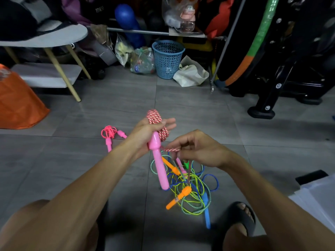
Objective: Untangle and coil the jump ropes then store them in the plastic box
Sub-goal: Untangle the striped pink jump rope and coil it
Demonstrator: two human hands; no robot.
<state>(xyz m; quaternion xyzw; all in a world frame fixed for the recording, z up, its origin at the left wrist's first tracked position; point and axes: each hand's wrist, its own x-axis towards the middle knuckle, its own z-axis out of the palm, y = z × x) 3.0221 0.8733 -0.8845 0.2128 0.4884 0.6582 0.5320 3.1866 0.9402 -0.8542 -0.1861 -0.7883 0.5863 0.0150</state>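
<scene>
My left hand [146, 132] grips a coil of red-and-white rope [155, 119] together with its pink handle [159, 163], which hangs down. My right hand [197, 148] pinches the free end of the same rope [172, 150] just right of the coil. Below both hands a tangle of ropes [190, 189] lies on the floor: green, blue and yellow cords with orange handles [178, 197] and a blue handle [206, 212]. A coiled neon-pink rope [110, 134] with pink handles rests on the floor to the left. The edge of a clear plastic box [319, 198] shows at the right.
Grey floor tiles [108, 109] stretch ahead. A blue mesh basket [167, 58], bags and bottles stand at the back. An orange bag [18, 102] and a white table [45, 38] are at the left, black gym equipment [282, 69] at the right. My sandalled foot [241, 220] is near the tangle.
</scene>
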